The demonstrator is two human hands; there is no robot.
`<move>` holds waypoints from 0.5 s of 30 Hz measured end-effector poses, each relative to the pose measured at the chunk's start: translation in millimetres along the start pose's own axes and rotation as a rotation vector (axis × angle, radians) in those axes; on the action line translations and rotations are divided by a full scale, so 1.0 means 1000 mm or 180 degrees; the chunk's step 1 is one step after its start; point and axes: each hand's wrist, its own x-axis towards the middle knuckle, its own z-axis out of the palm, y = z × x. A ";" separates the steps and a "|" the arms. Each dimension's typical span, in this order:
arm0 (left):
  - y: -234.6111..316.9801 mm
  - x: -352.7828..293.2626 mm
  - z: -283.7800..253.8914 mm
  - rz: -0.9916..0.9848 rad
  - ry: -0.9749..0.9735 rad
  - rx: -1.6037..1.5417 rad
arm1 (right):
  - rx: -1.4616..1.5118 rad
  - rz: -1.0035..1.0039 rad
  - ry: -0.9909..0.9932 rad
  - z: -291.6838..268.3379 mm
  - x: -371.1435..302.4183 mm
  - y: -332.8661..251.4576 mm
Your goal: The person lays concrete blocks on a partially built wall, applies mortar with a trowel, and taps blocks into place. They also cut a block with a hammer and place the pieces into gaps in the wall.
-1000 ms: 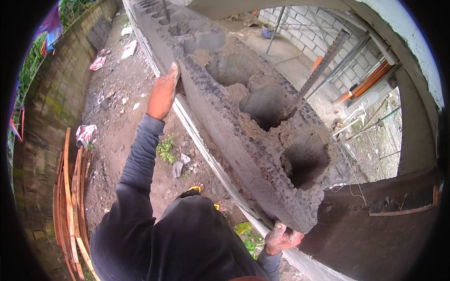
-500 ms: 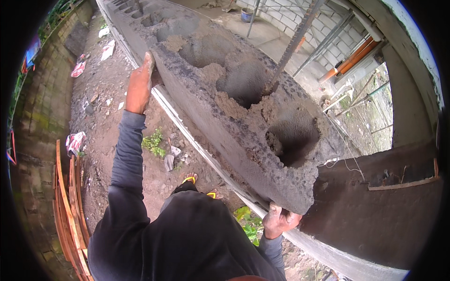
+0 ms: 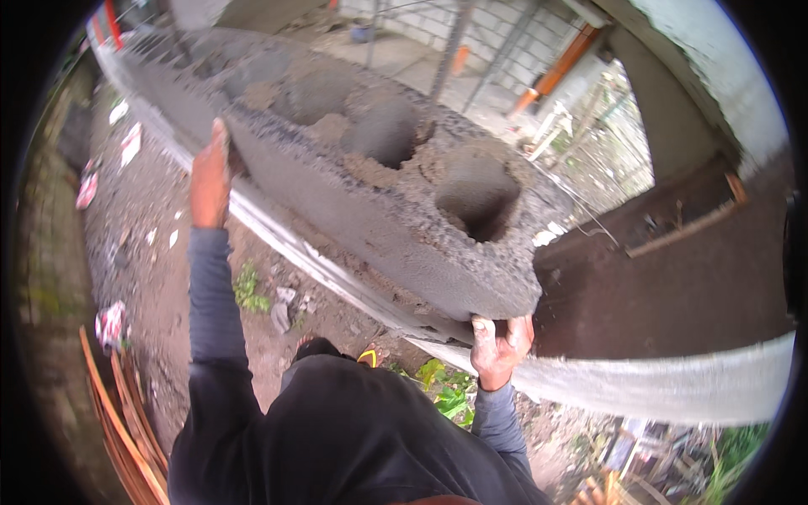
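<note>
Your left hand (image 3: 210, 177) touches the far end, your right hand (image 3: 500, 349) the near lower corner, of the hollow block (image 3: 379, 223) between them; whether clamped, cannot tell; rebar (image 3: 449, 55) rises beyond; left of grip, red-and-white wrapper (image 3: 109, 325), print unreadable, and timber strips (image 3: 123, 421).

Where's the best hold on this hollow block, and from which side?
Likely at both ends of the block, from the near side: its long flat face is exposed there, and the left hand and right hand touch those ends.
</note>
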 end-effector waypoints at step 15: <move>-0.014 0.005 -0.014 0.0998 -0.0071 0.0845 | 0.0425 0.0945 0.0278 0.040 -0.021 -0.022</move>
